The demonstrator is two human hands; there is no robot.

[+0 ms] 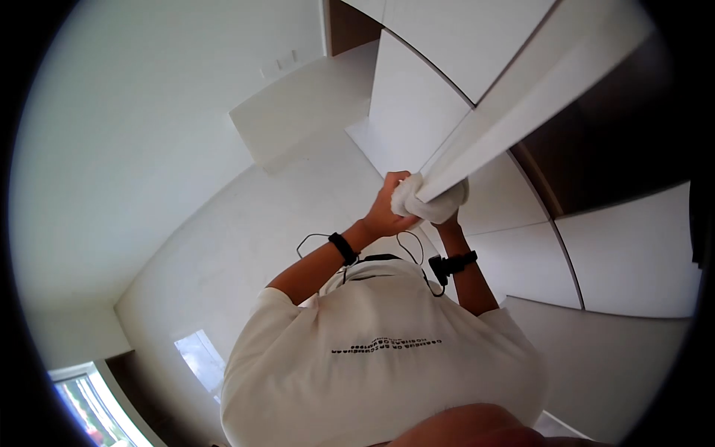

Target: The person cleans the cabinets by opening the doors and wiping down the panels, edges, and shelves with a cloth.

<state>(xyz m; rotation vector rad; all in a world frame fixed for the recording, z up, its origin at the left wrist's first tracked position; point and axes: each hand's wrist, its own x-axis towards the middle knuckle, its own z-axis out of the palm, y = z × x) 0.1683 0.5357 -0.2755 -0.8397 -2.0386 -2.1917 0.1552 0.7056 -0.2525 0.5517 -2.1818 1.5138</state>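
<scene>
Strip of skin (477, 426) at bottom edge, blurry. White T-shirt (380, 320) just past it, small dark print across it, reads upside down from here.

Both arms reach up and away from the shirt to a white cloth (439, 206), bunched around the near end of a long white panel (514, 127). Panel runs off to upper right, tilted across the view. Left hand (389, 213) grasps the cloth from the left side, fingers curled at it. Right hand (447, 221) is at the cloth's lower right, mostly covered by it; can't tell how its fingers are set.

Black band (342, 249) on left wrist, black strap (456, 264) with a small block on right wrist. Thin black cable (427, 281) near the strap.

White cabinet fronts (514, 190) behind and right of the hands, dark opening (618, 127) beside the panel. Pale floor (231, 223) at left, bright patch (199, 361) on it, window (97, 406) lower left.
</scene>
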